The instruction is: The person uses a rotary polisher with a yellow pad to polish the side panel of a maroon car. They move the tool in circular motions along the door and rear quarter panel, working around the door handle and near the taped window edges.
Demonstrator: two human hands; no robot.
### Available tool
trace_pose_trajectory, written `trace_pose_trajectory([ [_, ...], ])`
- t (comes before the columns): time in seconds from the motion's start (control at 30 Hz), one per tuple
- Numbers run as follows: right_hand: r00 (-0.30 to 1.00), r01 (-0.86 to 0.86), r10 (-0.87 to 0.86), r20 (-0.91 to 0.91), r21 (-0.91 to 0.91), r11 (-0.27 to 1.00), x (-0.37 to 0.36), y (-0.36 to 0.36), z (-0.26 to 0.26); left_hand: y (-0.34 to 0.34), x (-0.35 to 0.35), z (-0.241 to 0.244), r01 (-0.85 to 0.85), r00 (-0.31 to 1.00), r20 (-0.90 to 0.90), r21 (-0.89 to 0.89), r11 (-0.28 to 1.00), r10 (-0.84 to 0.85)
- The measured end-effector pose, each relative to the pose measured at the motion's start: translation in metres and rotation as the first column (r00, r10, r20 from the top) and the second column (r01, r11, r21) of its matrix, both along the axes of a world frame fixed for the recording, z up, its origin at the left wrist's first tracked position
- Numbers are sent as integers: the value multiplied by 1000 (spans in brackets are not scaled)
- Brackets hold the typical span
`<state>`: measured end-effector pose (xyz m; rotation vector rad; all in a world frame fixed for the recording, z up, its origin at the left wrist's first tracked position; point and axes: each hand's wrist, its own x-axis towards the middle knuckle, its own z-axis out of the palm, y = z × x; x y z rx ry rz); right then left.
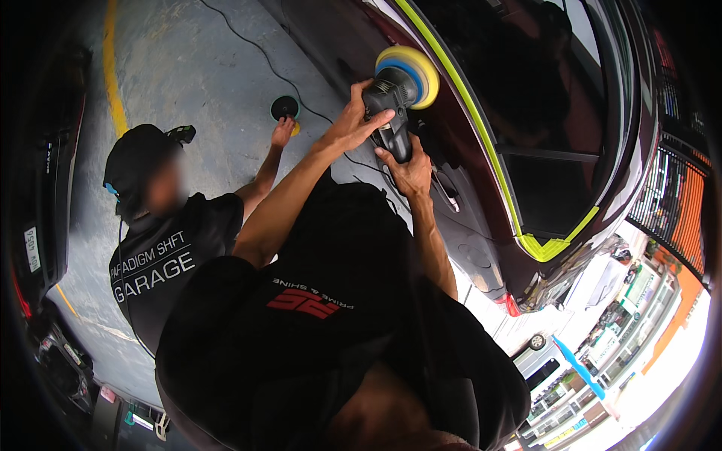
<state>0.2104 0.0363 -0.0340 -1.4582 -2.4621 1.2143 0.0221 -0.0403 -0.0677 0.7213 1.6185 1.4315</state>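
Observation:
A dual-action car polisher (389, 101) is held in both my hands, with its yellow foam pad (431, 79) and blue backing turned to the dark red car door (451, 132). The pad is at the panel just below the window; whether it presses on the paint I cannot tell. My left hand (361, 121) grips the polisher near its head, thumb along the body. Around the rear of the polisher body, my right hand (410, 169) is closed. Yellow-green masking tape (471, 107) follows the window's lower edge and rear corner. Beneath my right hand sits the door handle (448, 191).
A co-worker (169, 242) crouches at my left, a hand (284, 131) at a round black pad with a green rim (285, 107) near the floor. A black cord (256, 48) crosses the grey floor (186, 62). Another dark car (48, 186) stands far left.

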Motion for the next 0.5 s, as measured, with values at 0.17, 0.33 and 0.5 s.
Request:
trace_pose_trajectory([
  [0.17, 1000, 18, -18, -1, -18, 1000, 10, 2, -4, 2, 8, 6, 45, 999, -17, -41, 998, -45],
  [0.33, 1000, 5, -5, -25, 10, 1000, 49, 0, -20, 1, 38, -8, 154, 988, 2, -74, 985, -154],
  [0.5, 995, -1, 10, -102, 91, 996, 111, 0, -52, 4, 89, -20, 238, 971, 1, -61, 969, -239],
])
